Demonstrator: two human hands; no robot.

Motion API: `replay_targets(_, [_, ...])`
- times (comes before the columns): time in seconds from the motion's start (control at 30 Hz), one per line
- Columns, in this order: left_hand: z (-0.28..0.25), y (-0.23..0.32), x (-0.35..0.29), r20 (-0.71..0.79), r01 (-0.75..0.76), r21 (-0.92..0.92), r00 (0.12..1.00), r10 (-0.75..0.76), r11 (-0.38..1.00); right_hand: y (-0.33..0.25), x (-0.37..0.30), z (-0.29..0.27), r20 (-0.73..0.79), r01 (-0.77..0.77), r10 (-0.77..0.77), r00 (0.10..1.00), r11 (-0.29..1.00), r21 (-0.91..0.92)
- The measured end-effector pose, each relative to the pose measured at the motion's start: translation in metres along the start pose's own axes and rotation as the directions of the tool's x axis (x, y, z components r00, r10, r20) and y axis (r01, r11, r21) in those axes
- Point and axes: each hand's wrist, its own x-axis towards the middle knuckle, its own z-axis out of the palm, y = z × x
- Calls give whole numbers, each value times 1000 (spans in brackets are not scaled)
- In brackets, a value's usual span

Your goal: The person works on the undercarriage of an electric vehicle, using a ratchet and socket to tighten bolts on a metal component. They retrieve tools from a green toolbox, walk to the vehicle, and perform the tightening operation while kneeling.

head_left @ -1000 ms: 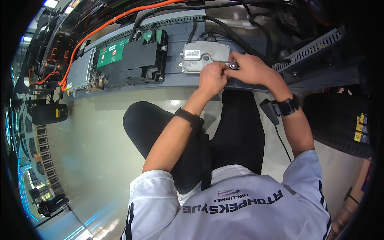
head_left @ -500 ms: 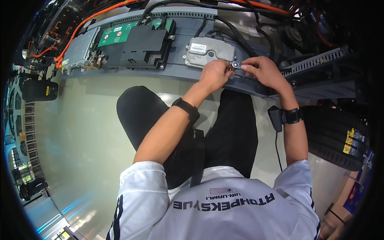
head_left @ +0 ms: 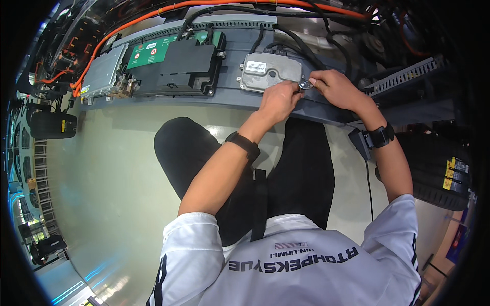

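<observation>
A small ratchet wrench (head_left: 305,84) with a round, shiny metal head is between my two hands, just off the lower right corner of a silver control unit (head_left: 270,73). My right hand (head_left: 338,91) pinches its short handle between thumb and fingers. At the left of the wrench head, my left hand (head_left: 279,100) has its fingertips closed together, next to the control unit's near edge. Those fingertips hide what they grip under the head. The control unit lies flat on a grey metal frame (head_left: 232,96), with black cables at its far side.
Left of the control unit sit a black housing (head_left: 186,66) and a finned silver box (head_left: 104,69). An orange cable (head_left: 153,14) runs along the back. A slotted rail (head_left: 408,76) and a tyre (head_left: 434,168) are at the right. My knees are below the frame.
The right hand has shifted slightly right and its grip on the wrench has turned. More of the round head shows. The whole view has moved a little.
</observation>
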Motion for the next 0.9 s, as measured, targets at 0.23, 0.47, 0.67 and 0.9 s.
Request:
replay_targets(0.23, [0, 4, 2, -10, -37, 20, 999, 37, 999, -12, -10, 10, -22, -26, 27, 999, 999, 47])
replay_targets(0.47, [-2, 1, 6, 25, 26, 60, 999, -28, 998, -56, 1, 8, 140, -404, 399, 906, 914, 12])
replay_targets(0.67, [0, -2, 3, -12, -25, 21, 1000, 25, 999, -44, 0, 4, 111, -185, 206, 972, 967, -177])
replay_targets(0.9, [-7, 1, 4, 78, 18, 20, 997, -19, 1000, -31, -3, 17, 65, -122, 128, 990, 989, -79])
